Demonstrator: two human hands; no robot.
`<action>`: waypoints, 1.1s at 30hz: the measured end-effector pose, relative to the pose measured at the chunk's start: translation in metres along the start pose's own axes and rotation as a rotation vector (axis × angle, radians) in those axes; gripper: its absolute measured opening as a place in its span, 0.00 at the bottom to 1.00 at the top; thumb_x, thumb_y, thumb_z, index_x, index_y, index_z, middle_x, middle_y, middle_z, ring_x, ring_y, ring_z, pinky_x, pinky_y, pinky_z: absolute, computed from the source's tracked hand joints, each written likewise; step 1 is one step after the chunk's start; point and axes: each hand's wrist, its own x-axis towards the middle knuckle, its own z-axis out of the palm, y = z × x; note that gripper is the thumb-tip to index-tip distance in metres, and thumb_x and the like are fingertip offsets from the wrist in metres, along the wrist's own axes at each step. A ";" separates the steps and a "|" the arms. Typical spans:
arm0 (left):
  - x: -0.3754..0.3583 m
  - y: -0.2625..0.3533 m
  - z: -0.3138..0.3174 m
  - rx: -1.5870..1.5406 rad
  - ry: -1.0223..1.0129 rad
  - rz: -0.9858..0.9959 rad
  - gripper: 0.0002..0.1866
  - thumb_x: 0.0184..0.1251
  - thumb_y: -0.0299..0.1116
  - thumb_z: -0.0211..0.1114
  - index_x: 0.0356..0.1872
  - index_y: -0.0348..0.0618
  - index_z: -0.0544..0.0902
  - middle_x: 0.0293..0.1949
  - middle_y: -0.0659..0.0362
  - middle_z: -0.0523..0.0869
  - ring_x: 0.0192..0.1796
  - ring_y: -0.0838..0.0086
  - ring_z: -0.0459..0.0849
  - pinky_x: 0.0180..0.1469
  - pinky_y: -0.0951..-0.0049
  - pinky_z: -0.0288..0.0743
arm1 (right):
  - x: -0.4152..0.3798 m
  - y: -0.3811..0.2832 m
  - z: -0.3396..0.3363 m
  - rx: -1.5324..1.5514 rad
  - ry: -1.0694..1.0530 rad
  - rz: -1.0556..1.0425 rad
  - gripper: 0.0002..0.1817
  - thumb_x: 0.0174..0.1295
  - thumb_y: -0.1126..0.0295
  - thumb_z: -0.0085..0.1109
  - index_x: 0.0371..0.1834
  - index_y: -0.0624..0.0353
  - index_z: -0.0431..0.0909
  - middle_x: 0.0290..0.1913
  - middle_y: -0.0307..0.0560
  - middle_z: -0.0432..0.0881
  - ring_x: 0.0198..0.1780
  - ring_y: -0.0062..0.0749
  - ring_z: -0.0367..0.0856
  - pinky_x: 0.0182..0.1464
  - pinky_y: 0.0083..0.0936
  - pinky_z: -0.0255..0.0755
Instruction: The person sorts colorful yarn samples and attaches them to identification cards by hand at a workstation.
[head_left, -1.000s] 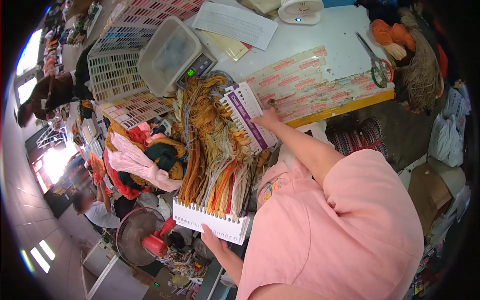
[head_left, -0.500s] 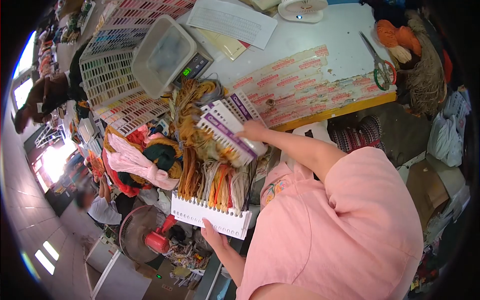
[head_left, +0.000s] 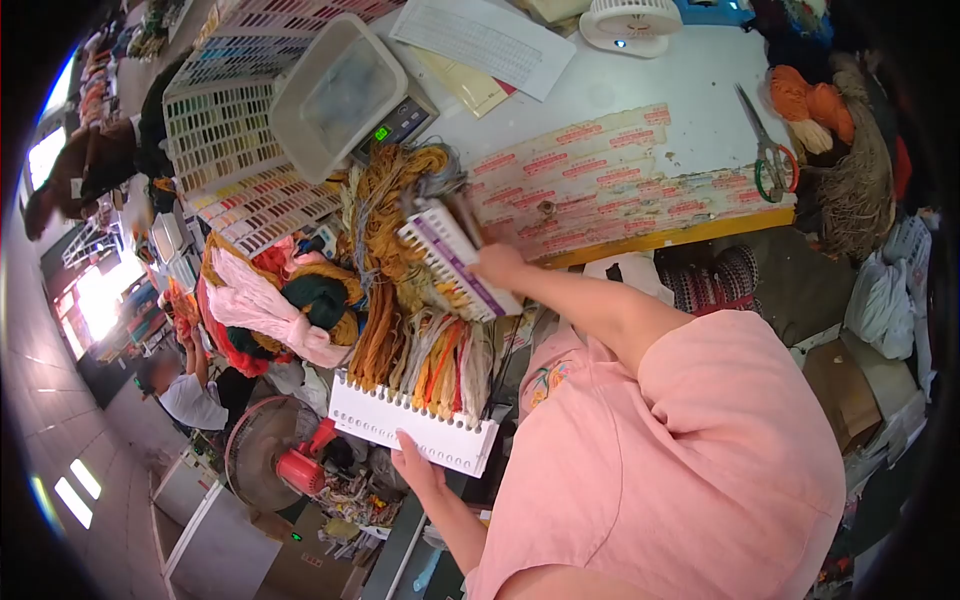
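My left hand (head_left: 418, 470) grips the lower edge of a white punched card (head_left: 400, 425), thumb on its face. Yarn samples (head_left: 430, 365) in brown, orange, yellow, red and grey hang from the card's holes. Higher in the view, my right hand (head_left: 500, 266) is closed on a stack of white and purple sample cards (head_left: 460, 258), tilted above the yarn. Its fingertips are partly hidden by the cards. Loose mustard and grey yarn (head_left: 390, 215) lies beside the stack.
A plastic tub (head_left: 338, 97) sits on a lit scale (head_left: 405, 118) by colour charts (head_left: 225, 135). Scissors (head_left: 768, 150) lie near the table's yellow edge (head_left: 680, 234). Pink skeins (head_left: 265, 310), a fan (head_left: 300, 468) and another person (head_left: 193, 400) are also in view.
The cards in my right hand were fanned apart and are now closer together. My left hand and its card have shifted slightly left in the view.
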 end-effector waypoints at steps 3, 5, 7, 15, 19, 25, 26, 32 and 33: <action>0.007 0.028 -0.012 0.094 0.119 0.064 0.16 0.59 0.33 0.49 0.42 0.28 0.67 0.36 0.50 0.75 0.34 0.70 0.76 0.37 0.73 0.71 | -0.024 -0.051 -0.017 -0.175 0.009 -0.232 0.17 0.46 0.57 0.47 0.19 0.61 0.77 0.22 0.54 0.76 0.27 0.47 0.75 0.30 0.38 0.67; 0.002 0.062 -0.026 0.157 0.235 0.167 0.15 0.59 0.34 0.49 0.41 0.29 0.68 0.35 0.52 0.75 0.33 0.70 0.76 0.35 0.71 0.71 | -0.037 -0.068 -0.036 -0.250 0.018 -0.408 0.13 0.45 0.61 0.45 0.17 0.56 0.77 0.21 0.52 0.76 0.25 0.46 0.75 0.27 0.37 0.67; -0.016 0.104 -0.030 0.145 0.227 0.321 0.16 0.58 0.36 0.51 0.39 0.30 0.68 0.33 0.52 0.76 0.32 0.71 0.76 0.34 0.72 0.71 | -0.058 -0.084 -0.075 -0.296 -0.010 -0.481 0.13 0.46 0.60 0.45 0.17 0.56 0.77 0.20 0.52 0.76 0.25 0.46 0.75 0.27 0.37 0.67; -0.028 0.177 -0.141 0.069 0.361 0.490 0.21 0.58 0.37 0.49 0.47 0.29 0.65 0.38 0.52 0.74 0.37 0.70 0.75 0.40 0.73 0.69 | -0.101 -0.060 -0.161 -0.385 0.065 -0.618 0.25 0.52 0.52 0.45 0.07 0.60 0.69 0.11 0.53 0.69 0.16 0.45 0.70 0.20 0.36 0.62; -0.001 0.181 -0.168 -0.055 0.276 0.528 0.21 0.58 0.38 0.47 0.47 0.30 0.65 0.39 0.53 0.74 0.38 0.69 0.76 0.41 0.72 0.69 | -0.119 -0.034 -0.159 -0.356 0.199 -0.514 0.22 0.52 0.56 0.47 0.11 0.63 0.73 0.11 0.55 0.69 0.14 0.45 0.69 0.18 0.32 0.62; 0.103 0.194 -0.220 -0.404 -0.002 0.507 0.21 0.61 0.41 0.43 0.49 0.34 0.65 0.40 0.54 0.75 0.40 0.66 0.76 0.43 0.68 0.70 | -0.163 -0.063 -0.135 -0.101 0.411 -0.248 0.16 0.52 0.62 0.50 0.23 0.68 0.75 0.13 0.50 0.73 0.16 0.28 0.73 0.20 0.23 0.64; 0.121 0.202 -0.221 -0.458 -0.044 0.490 0.21 0.60 0.40 0.44 0.49 0.33 0.65 0.41 0.53 0.75 0.41 0.65 0.76 0.44 0.69 0.70 | -0.171 -0.065 -0.130 -0.027 0.445 -0.248 0.15 0.52 0.64 0.50 0.25 0.68 0.75 0.15 0.49 0.74 0.17 0.25 0.73 0.22 0.21 0.64; 0.337 0.222 -0.285 -0.672 -0.027 0.658 0.22 0.61 0.38 0.42 0.51 0.33 0.62 0.45 0.51 0.73 0.46 0.62 0.73 0.49 0.64 0.67 | -0.239 -0.098 -0.107 0.088 0.566 -0.178 0.12 0.52 0.70 0.49 0.34 0.69 0.74 0.28 0.41 0.78 0.29 0.18 0.73 0.31 0.16 0.66; 0.334 0.230 -0.254 -0.682 0.072 0.593 0.22 0.61 0.38 0.41 0.52 0.33 0.61 0.47 0.50 0.71 0.47 0.61 0.72 0.50 0.63 0.67 | -0.251 -0.101 -0.101 0.173 0.620 -0.204 0.11 0.52 0.71 0.49 0.33 0.69 0.74 0.28 0.41 0.77 0.30 0.18 0.72 0.33 0.16 0.66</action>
